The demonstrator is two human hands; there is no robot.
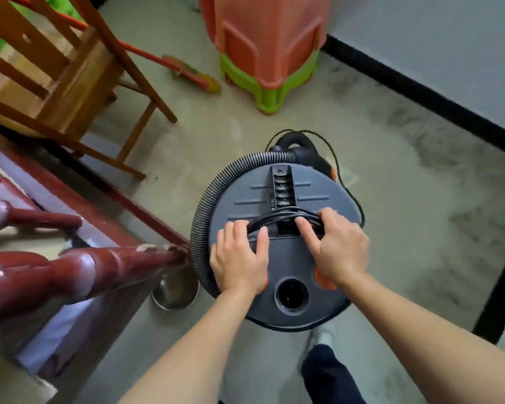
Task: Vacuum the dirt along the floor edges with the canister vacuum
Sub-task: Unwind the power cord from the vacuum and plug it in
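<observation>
Here the canister vacuum (277, 258) stands on the floor (405, 176) mid-room, the person bent over its lid. Both hands work the coiled power cord (283, 215) by the handle: left hand (239, 260) curled, fingers hooked under the loops; right hand (338, 246) closed over the bundle's other end, likely freeing cord before any edge work. The ribbed hose (213, 196) wraps the canister's left side. Dirt streaks lie along the black skirting (420, 91). Obstacles: stacked plastic stools (268, 53), wooden chair (70, 83), broom (193, 72), red railing (70, 269), and a metal bowl (175, 293) just beside the canister.
</observation>
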